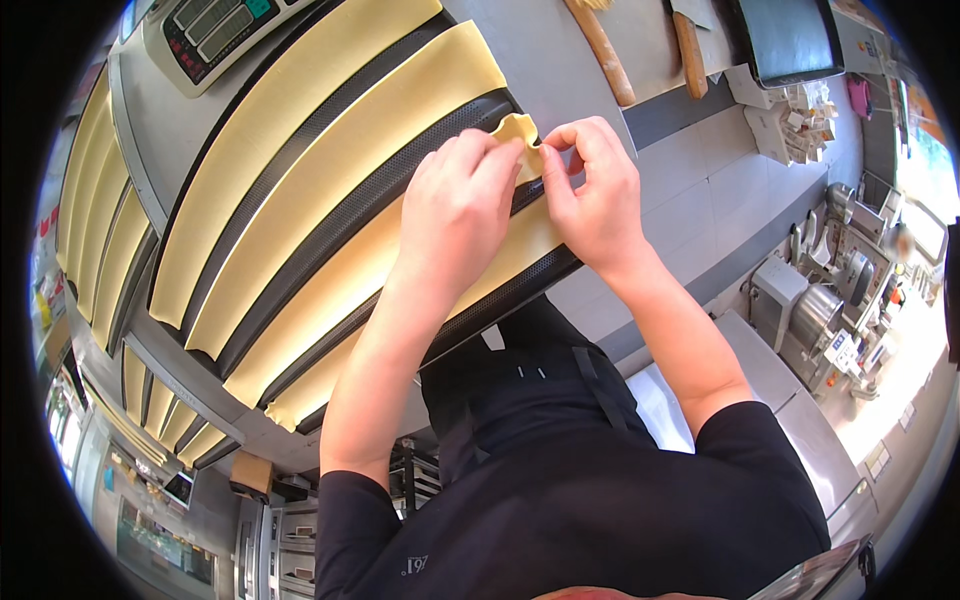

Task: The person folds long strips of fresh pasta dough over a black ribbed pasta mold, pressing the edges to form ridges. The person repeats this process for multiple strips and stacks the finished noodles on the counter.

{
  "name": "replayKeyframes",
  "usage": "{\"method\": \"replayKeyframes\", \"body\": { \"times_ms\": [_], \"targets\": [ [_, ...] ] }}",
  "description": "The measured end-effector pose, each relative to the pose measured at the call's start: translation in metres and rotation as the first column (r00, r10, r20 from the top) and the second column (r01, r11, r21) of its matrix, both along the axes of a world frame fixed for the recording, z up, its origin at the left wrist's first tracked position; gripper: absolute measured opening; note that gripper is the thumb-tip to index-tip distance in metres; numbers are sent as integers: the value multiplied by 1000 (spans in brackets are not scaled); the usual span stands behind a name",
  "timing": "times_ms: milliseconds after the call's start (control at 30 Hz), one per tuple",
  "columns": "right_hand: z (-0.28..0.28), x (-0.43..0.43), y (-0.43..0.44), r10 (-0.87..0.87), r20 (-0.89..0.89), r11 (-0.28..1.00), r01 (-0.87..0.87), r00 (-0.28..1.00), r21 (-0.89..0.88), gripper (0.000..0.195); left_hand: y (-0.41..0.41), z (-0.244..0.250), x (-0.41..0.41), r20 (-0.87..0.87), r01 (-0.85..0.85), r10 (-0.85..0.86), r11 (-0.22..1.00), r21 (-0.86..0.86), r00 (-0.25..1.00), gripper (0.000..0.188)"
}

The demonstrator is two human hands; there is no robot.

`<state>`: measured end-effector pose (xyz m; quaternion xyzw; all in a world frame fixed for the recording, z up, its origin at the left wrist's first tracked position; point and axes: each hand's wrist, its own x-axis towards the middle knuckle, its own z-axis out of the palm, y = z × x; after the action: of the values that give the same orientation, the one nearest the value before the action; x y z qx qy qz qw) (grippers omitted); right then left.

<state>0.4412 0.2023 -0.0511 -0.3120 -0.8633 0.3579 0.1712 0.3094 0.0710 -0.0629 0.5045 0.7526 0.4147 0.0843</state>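
Observation:
Long flat strips of pale yellow dough lie side by side on a black perforated baking tray [442, 334] in front of me. Both of my hands are at the right end of the third dough strip [531, 169], whose edge is raised and wavy there. My right hand [592, 191] pinches that edge between thumb and index finger. Close on its left, my left hand [465, 202] has its fingers bent down at the same strip; its fingertips are partly hidden and slightly blurred. Further strips, such as the second dough strip [352, 172], lie flat beyond my hands.
A digital scale [217, 37] stands beyond the tray. Toward the upper right lie a wooden handle [604, 56], a scraper with a wooden handle [690, 56] and a dark pan [787, 37]. More dough strips [97, 202] are at the far left. A mixer bowl [817, 311] is at the right.

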Motion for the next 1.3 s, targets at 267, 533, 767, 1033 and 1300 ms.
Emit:
{"method": "replayKeyframes", "body": {
  "times_ms": [267,533,767,1033,1300],
  "targets": [
    [2,-3,3,-27,-12,996,26,1000,-81,11,21,1,4,80,-89,90,996,-20,993,12],
    [-7,-4,10,-33,-65,985,21,997,-172,9,26,0,5,95,-85,89,995,-55,991,10],
    [-6,-2,11,47,-83,999,-45,995,22,28,18,7,7,217,-187,173,981,46,961,11],
    [0,9,8,277,160,925,-308,948,223,55,-44,45,12,457,-302,308,949,-87,835,12],
    [32,-22,-32,465,90,849,-472,881,237,50,-189,49,34,488,-593,583,790,-154,650,17]
  ]
}}
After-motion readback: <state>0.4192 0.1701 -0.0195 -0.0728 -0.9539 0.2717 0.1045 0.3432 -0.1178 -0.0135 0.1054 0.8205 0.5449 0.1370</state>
